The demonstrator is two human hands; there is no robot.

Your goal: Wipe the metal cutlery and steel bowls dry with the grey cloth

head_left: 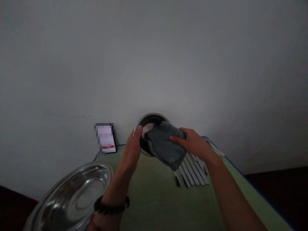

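Note:
My left hand [132, 146] grips the left rim of a round steel bowl [154, 114], thumb on the edge. The bowl is tilted so its inside faces me. A dark grey-green mesh cloth [166, 144] is pinched in my right hand [192, 142], with the thumb lying on top of it. The cloth covers the right part of the bowl's opening and hangs below its rim. Fingers of the right hand behind the cloth are hidden. Just beneath the cloth, several metal cutlery pieces [192, 175] lie in a row, their far ends partly covered.
A large shiny steel basin [79, 192] stands at the lower left, beside my left forearm. A phone [107, 139] leans against the pale wall [154, 64]. More light-coloured utensils [215, 148] lie by the right edge of the green table [154, 199].

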